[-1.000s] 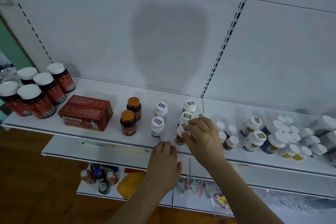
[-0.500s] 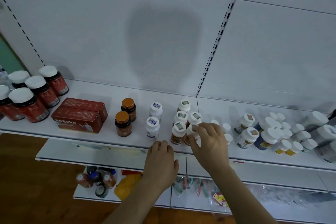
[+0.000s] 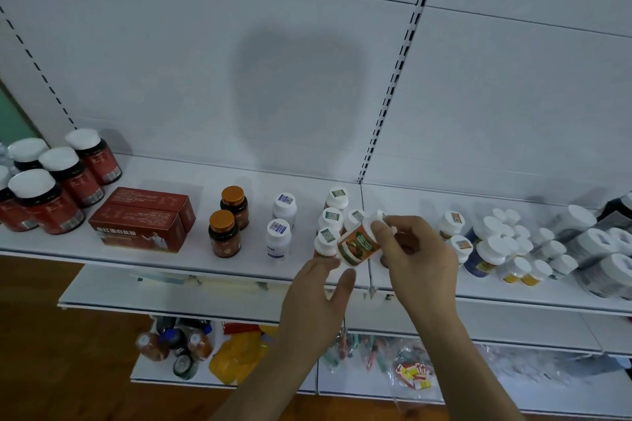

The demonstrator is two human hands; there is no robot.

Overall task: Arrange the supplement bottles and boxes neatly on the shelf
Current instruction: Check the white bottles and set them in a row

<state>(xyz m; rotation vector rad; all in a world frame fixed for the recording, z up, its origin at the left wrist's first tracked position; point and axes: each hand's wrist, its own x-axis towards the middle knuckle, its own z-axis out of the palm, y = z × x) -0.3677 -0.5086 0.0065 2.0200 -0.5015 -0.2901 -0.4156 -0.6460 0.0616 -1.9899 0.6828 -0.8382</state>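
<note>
My right hand (image 3: 415,256) pinches the white cap of a small orange-labelled bottle (image 3: 359,244), lifted and tilted over the shelf (image 3: 143,260). Just below it my left hand (image 3: 316,301) has its fingers spread, the fingertips near the bottle's base; touching cannot be told. Three matching white-capped bottles (image 3: 330,219) stand in a column just left of it. Further left are two white bottles (image 3: 280,232), two amber bottles with orange caps (image 3: 225,232), two red boxes (image 3: 143,219) and several red jars with white lids (image 3: 51,188).
A jumble of white-capped bottles (image 3: 506,246) crowds the shelf to the right of my hands. A lower shelf (image 3: 205,297) juts out beneath, and the one under it holds bottles (image 3: 174,345) and packets. Wooden floor lies at the left.
My right hand has lifted the orange-labelled bottle off the shelf and tilted it. My left hand has risen from the shelf edge toward the bottle's base.
</note>
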